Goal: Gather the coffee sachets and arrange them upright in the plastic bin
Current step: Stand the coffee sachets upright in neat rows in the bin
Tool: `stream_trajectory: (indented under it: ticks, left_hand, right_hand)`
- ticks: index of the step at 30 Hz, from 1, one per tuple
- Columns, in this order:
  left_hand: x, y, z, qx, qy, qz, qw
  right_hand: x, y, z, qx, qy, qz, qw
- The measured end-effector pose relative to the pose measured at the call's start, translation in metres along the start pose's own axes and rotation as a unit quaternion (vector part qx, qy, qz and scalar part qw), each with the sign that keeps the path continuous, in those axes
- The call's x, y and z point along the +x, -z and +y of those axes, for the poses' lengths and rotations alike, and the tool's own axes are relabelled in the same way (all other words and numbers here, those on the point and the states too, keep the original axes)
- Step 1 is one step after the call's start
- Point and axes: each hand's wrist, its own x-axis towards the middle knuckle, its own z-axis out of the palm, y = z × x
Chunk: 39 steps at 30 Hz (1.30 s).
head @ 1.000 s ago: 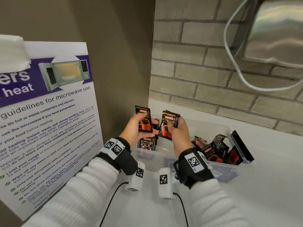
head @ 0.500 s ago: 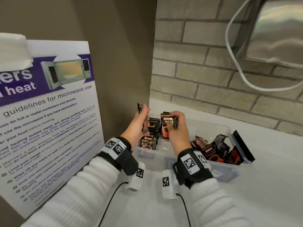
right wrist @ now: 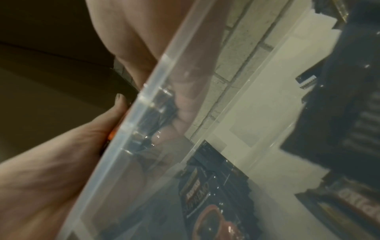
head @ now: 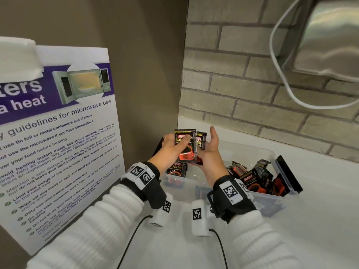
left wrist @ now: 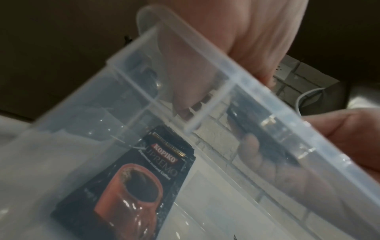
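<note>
Head view: left hand [head: 171,148] holds a small stack of sachets [head: 185,146] above the left end of the bin [head: 270,152], thumb pressed across the front sachet, fingers curled behind. The stack stands upright, label facing the camera. Right hand [head: 209,154] is released: palm turned toward the stack, fingers straight and pointing up, touching the stack's right edge.

Bin sits on the white counter [head: 320,220], in the corner where the brick wall [head: 242,94] meets the brown side wall. One sachet [head: 175,168] stands against the bin's left end, below the held stack. A loose pile of sachets [head: 258,181] lies jumbled at the right end, tilted at mixed angles. A black flat piece [head: 289,173] leans on the outside of the bin's right end. A microwave poster [head: 58,142] stands at the counter's left edge.

Left wrist view: looks through the clear bin wall [left wrist: 205,48]; shows the standing sachet [left wrist: 131,186] close up, its printed cup legible, which the head view shows only partly. Fingers [left wrist: 252,32] appear above the rim.

Right wrist view: also through the bin wall [right wrist: 144,113]; blurred. The same sachet [right wrist: 213,203] is at the bottom, dark sachets [right wrist: 349,113] on the right. The grip itself is not resolved here.
</note>
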Motion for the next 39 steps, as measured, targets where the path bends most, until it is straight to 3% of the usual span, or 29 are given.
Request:
stream_trajectory:
  ticks: [3,6,9,11,12,14,15,17,19,22,24,30,36,37,38,39]
  left_hand:
    - [-0.001,-0.005,0.003,-0.060,-0.016,0.015,0.998]
    - [-0.006,-0.008,0.008,-0.153,0.000,0.034,0.988]
    - [-0.010,-0.003,0.014,-0.290,0.039,-0.047,0.955]
    - [-0.013,0.003,0.018,-0.301,0.056,-0.109,0.946]
    - [-0.014,0.006,0.019,-0.298,0.059,-0.124,0.945]
    - [-0.013,0.010,0.019,-0.295,0.059,-0.138,0.944]
    - [-0.011,0.012,0.018,-0.298,0.064,-0.136,0.943]
    - [-0.009,0.018,0.015,-0.310,0.084,-0.131,0.938]
    - [-0.009,0.023,0.014,-0.317,0.095,-0.143,0.933]
    - [-0.012,0.023,0.015,-0.303,0.097,-0.158,0.935]
    - [-0.013,0.019,0.015,-0.275,0.095,-0.164,0.943]
    - [-0.015,0.016,0.014,-0.247,0.061,-0.182,0.950]
    - [-0.012,0.020,0.006,-0.165,-0.005,-0.152,0.975]
    - [-0.011,0.020,0.005,-0.139,-0.011,-0.150,0.979]
    - [-0.011,0.020,0.004,-0.121,-0.014,-0.135,0.983]
    - [-0.010,0.021,0.004,-0.107,-0.017,-0.112,0.988]
  right_hand:
    - [0.004,-0.006,0.001,0.025,-0.072,-0.019,0.997]
    - [0.000,-0.003,0.005,-0.025,-0.043,-0.075,0.996]
    - [-0.003,-0.005,0.005,-0.011,0.006,-0.094,0.995]
    - [-0.004,-0.013,0.002,-0.095,0.033,-0.060,0.993]
    - [-0.004,-0.016,0.002,-0.202,0.055,-0.038,0.977]
    - [-0.007,-0.018,-0.003,-0.410,0.084,-0.001,0.908]
    - [-0.012,-0.017,-0.009,-0.462,0.101,0.003,0.881]
    - [-0.019,-0.011,-0.024,-0.480,0.122,-0.046,0.868]
    - [-0.026,-0.006,-0.037,-0.464,0.085,-0.155,0.868]
    - [-0.030,-0.007,-0.041,-0.529,0.038,-0.241,0.813]
    - [-0.026,-0.011,-0.036,-0.566,0.068,-0.219,0.792]
    - [-0.016,-0.017,-0.021,-0.573,0.197,-0.108,0.788]
    - [-0.012,-0.010,-0.011,-0.643,0.272,-0.052,0.714]
    - [-0.011,-0.011,-0.009,-0.635,0.277,-0.056,0.719]
    - [-0.010,-0.012,-0.008,-0.614,0.262,-0.063,0.742]
    - [-0.010,-0.015,-0.010,-0.573,0.218,-0.070,0.787]
